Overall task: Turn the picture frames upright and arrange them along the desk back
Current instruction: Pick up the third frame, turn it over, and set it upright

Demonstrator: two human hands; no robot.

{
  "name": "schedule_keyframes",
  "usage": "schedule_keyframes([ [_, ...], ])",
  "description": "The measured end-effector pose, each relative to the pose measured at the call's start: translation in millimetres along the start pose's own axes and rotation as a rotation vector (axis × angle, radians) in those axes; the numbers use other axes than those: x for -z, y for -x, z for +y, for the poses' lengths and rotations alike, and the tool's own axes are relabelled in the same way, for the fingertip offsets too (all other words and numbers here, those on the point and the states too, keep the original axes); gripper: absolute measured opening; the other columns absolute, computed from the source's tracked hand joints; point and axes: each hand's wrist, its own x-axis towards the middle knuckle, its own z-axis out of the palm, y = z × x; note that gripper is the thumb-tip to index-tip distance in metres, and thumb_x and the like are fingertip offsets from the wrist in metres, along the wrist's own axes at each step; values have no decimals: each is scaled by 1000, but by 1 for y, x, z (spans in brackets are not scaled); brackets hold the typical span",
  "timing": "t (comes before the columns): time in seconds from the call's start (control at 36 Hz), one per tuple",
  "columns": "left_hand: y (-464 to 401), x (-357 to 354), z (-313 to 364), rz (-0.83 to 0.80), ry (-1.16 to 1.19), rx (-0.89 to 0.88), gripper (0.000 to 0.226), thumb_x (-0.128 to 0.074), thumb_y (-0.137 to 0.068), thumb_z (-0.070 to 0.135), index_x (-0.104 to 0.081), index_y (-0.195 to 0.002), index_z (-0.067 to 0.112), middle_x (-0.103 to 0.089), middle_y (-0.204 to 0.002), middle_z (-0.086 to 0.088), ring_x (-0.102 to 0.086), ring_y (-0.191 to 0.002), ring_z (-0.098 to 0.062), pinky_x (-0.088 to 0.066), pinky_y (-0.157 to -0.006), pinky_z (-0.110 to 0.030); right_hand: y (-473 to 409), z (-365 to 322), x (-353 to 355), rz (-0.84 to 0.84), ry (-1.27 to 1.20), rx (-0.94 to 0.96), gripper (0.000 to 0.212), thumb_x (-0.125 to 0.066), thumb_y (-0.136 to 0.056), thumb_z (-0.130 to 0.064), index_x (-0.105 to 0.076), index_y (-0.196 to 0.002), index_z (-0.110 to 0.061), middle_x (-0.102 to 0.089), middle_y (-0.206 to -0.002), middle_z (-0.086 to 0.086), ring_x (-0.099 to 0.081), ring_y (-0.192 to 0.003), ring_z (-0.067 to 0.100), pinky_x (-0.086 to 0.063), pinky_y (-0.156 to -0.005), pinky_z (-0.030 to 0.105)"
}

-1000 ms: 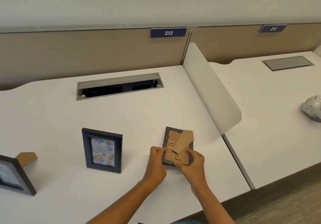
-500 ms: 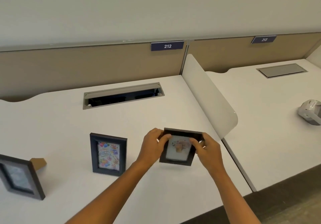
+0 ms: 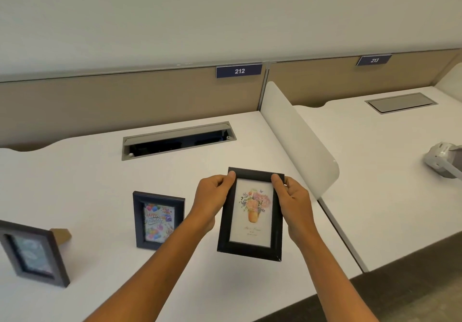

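Observation:
A black flower-picture frame (image 3: 251,245) is held upright above the white desk (image 3: 87,171), its picture facing me. My left hand (image 3: 212,199) grips its upper left edge and my right hand (image 3: 293,204) grips its upper right edge. A dark birthday-card frame (image 3: 157,220) stands upright on the desk to the left of my hands. At the far left another dark frame (image 3: 32,254) stands on its brown cardboard stand.
An open cable slot (image 3: 178,140) is set into the desk near the tan back partition (image 3: 125,96). A white curved divider (image 3: 297,136) borders the desk on the right. A white device (image 3: 443,159) lies on the neighbouring desk.
The flower frame was lying face down a second ago. Both hands lifted and turned it, so its picture now faces me and it stands higher and more upright.

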Motion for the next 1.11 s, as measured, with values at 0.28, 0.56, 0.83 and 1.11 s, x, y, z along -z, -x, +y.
schedule_keyframes([
  [0.28,5,3,2,-1,-13,-4,37,-59,-102,47,-76,-94,15,-79,-78,12,-76,-72,0,-54,-53,-11,1,-1,-5,44,11,-3,30,-61,-107,-52,-71,-107,-24,-84,-91,-6,-83,-85,11,-61,-58,17],
  [0.56,11,1,5,-17,39,-57,24,-59,-101,49,-75,-93,33,-79,-85,20,-74,-82,5,-53,-53,-8,0,2,2,-13,11,23,31,-63,-105,-51,-75,-105,-22,-85,-94,-2,-82,-89,13,-62,-62,19],
  [0.83,17,-8,-9,-64,134,-139,18,-62,-104,36,-79,-106,30,-82,-97,6,-77,-89,-7,-59,-66,-16,13,9,12,-168,-4,-83,75,-29,-95,-85,-85,-109,-38,-86,-104,-4,-80,-93,9,-57,-80,36],
  [1.11,19,-22,-21,-95,175,-132,18,-62,-103,32,-79,-105,36,-82,-101,9,-76,-90,-1,-58,-66,-12,10,23,21,-168,-46,-139,79,-22,-94,-89,-84,-110,-43,-86,-111,-2,-81,-101,14,-56,-92,40],
])
